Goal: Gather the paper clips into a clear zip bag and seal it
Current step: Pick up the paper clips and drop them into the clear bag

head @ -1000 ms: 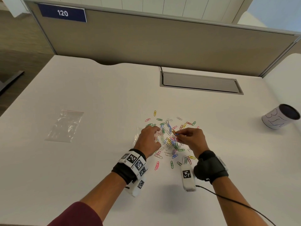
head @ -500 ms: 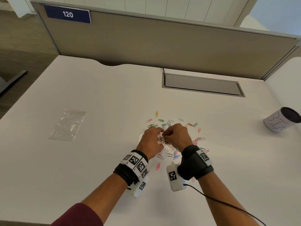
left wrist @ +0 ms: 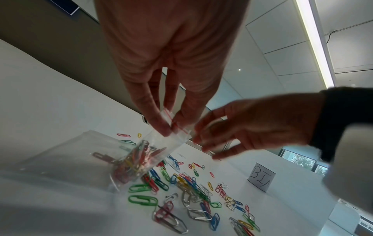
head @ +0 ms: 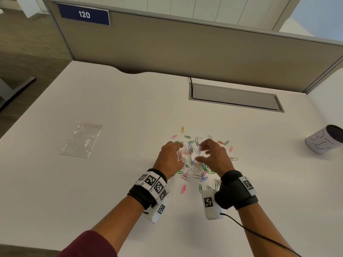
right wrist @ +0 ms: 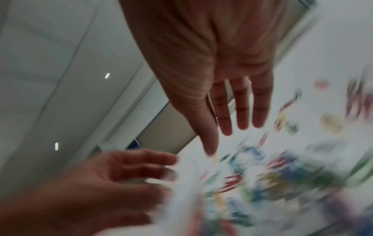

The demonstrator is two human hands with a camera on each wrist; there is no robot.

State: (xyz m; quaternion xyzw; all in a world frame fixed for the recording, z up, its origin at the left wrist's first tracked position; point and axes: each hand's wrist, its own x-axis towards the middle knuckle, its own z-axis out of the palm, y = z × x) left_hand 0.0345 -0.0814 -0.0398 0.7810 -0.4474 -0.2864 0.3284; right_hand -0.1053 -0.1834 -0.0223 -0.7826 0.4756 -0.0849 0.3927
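My left hand [head: 171, 156] [left wrist: 169, 126] pinches the red-lined mouth of a small clear zip bag [left wrist: 129, 158] between thumb and fingers; the bag hangs to the desk with several coloured paper clips inside. Loose coloured paper clips [head: 199, 164] [left wrist: 193, 188] lie scattered on the white desk under and around both hands. My right hand [head: 211, 154] [left wrist: 228, 134] [right wrist: 228, 127] hovers just right of the bag's mouth, fingers straight and spread, holding nothing. The right wrist view is motion-blurred.
A second clear zip bag [head: 81, 140] lies flat on the desk to the left. A white paper-wrapped cup [head: 324, 139] marked BIN lies at the right edge. A grey cable hatch [head: 235, 98] and a beige partition [head: 185, 45] close the back.
My right hand had brought clips to the bag's mouth; now it has drawn back to the right with fingers spread and empty. The left hand keeps its pinch on the bag.
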